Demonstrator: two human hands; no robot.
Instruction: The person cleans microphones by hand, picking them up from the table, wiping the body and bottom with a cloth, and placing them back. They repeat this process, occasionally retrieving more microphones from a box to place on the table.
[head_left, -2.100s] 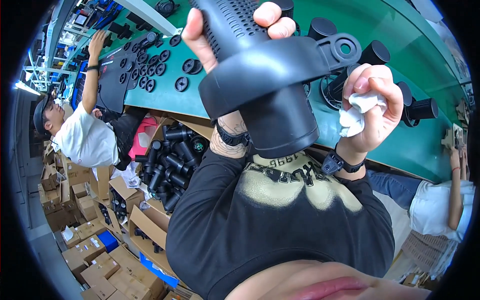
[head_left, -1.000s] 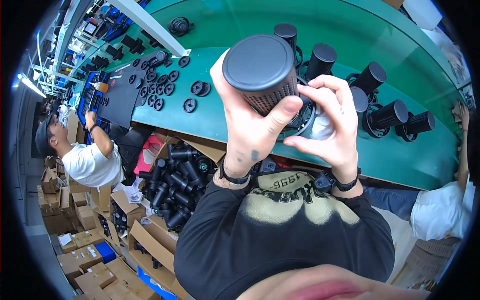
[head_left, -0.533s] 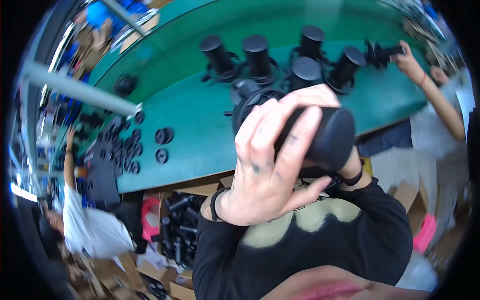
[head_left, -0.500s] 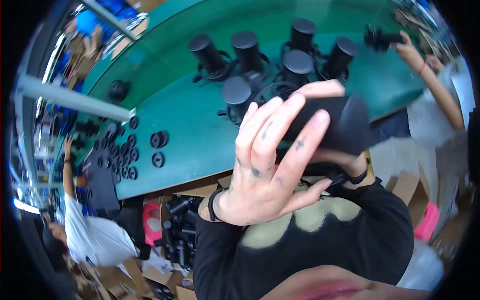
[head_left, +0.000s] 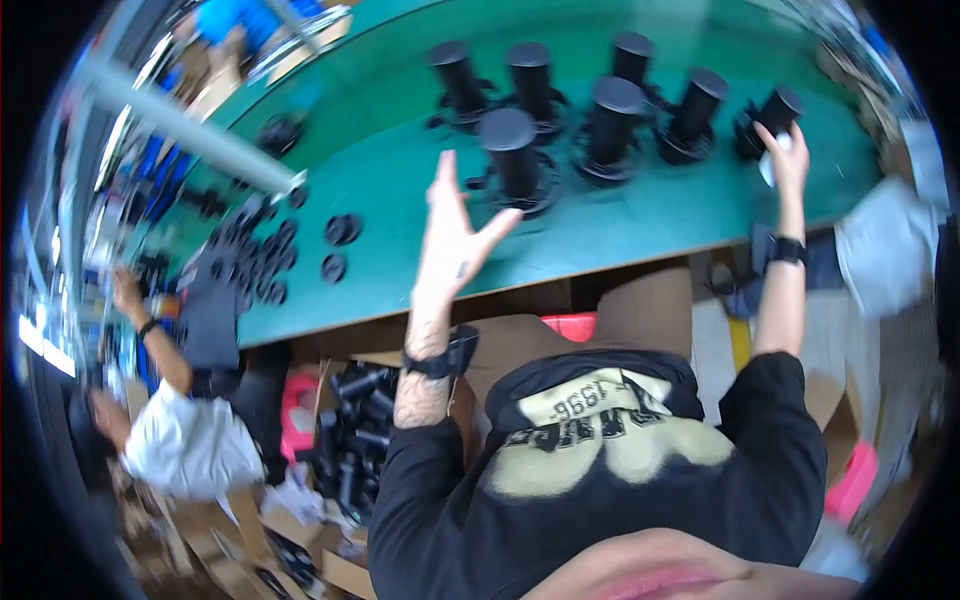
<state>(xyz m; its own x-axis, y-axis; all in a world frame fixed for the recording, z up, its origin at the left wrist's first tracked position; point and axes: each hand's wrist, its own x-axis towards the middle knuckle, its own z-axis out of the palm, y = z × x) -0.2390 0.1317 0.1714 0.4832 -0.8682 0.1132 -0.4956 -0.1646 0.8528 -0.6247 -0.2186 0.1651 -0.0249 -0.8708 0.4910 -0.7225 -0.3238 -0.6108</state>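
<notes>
Seven black canisters (head_left: pixel 612 115): upright on the green bench (head_left: pixel 395 250), ranged from its middle to its right end.
Left hand (head_left: pixel 455 235): fingers spread wide above the bench's near edge, just beside the frontmost canister.
Right hand (head_left: pixel 788 160): white cloth (head_left: pixel 768 168) in the fingers, at the canister nearest the right end; cannot tell whether they grip it.
Small black wheels (head_left: pixel 333 267): scattered toward the left end.
Room: co-worker (head_left: pixel 195 440) past that end; black tubes (head_left: pixel 350 440) heaped below the near edge.
</notes>
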